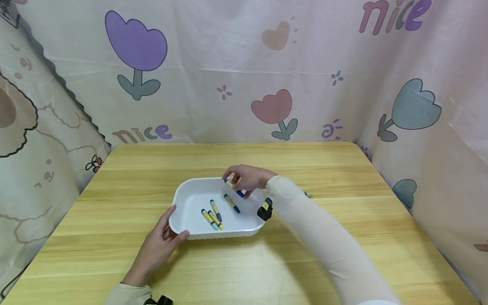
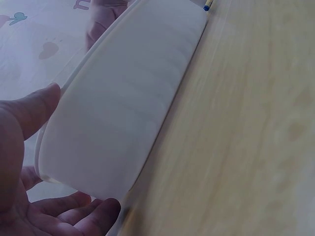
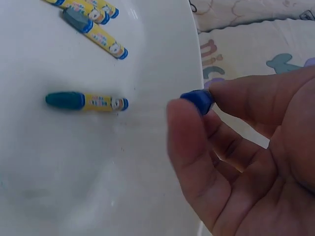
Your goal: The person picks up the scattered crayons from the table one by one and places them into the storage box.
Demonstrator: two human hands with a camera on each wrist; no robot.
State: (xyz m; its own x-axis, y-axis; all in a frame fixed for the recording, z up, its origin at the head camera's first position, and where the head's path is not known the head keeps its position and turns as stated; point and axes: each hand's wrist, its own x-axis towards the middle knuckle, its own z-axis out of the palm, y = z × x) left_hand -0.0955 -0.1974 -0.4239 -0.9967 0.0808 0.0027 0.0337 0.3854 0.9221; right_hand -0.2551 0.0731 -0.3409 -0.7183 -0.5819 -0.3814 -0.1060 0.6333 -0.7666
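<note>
A white plastic tray (image 1: pixel 190 232) stands on the table, with several yellow-wrapped crayons lying on its floor. One of them is a dark green crayon (image 3: pixel 66 100); a grey one (image 3: pixel 101 37) lies apart from it. My left hand (image 1: pixel 160 242) grips the tray's near left corner, thumb at the rim and fingers against the outer wall. Above the tray's far right part, my right hand (image 1: pixel 249 177) pinches a blue crayon (image 1: pixel 240 193) between thumb and fingers. In the right wrist view only the blue end of that crayon shows; the rest is hidden behind the hand.
Beyond the right sleeve, the ends of blue and green crayons (image 1: pixel 308 195) peek out on the wooden table (image 1: pixel 289 271). A patterned cloth (image 1: pixel 206 51) hangs behind the table and along both sides.
</note>
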